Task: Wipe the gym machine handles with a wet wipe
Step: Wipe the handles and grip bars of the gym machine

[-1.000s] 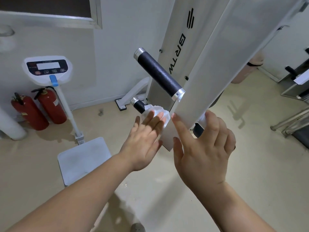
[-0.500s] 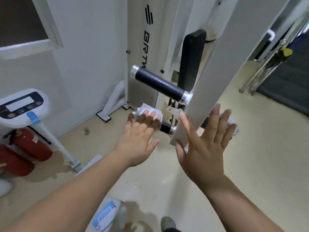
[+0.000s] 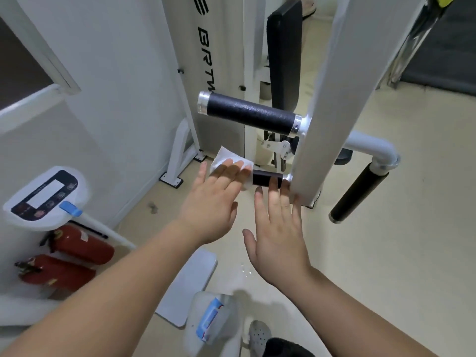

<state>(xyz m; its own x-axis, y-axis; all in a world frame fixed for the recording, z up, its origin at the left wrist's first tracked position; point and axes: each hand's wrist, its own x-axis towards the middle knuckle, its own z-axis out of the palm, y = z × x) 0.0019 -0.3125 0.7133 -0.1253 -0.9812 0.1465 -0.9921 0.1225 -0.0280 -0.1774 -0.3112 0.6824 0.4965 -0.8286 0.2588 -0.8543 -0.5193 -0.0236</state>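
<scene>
A white gym machine arm [image 3: 324, 112] carries two black foam handles. The upper handle [image 3: 249, 115] is bare. My left hand [image 3: 211, 204] presses a white wet wipe [image 3: 226, 157] over the left end of the lower handle [image 3: 261, 177], fingers laid flat on it. My right hand [image 3: 279, 233] is spread, holding nothing, with its fingertips at the handle's right end beside the arm. A third black handle [image 3: 358, 194] hangs from a white tube at the right.
A wet-wipe pack [image 3: 210, 323] lies on the floor near my shoe [image 3: 258, 333]. A body scale with its console [image 3: 41, 194] and platform [image 3: 190, 282] stands left, with two red fire extinguishers [image 3: 82, 244] by the wall. The machine's black pad [image 3: 283, 60] is behind.
My left hand slid the wipe from the arm end of the lower handle out to its left end. My right hand came off the white arm and dropped lower, fingers spread.
</scene>
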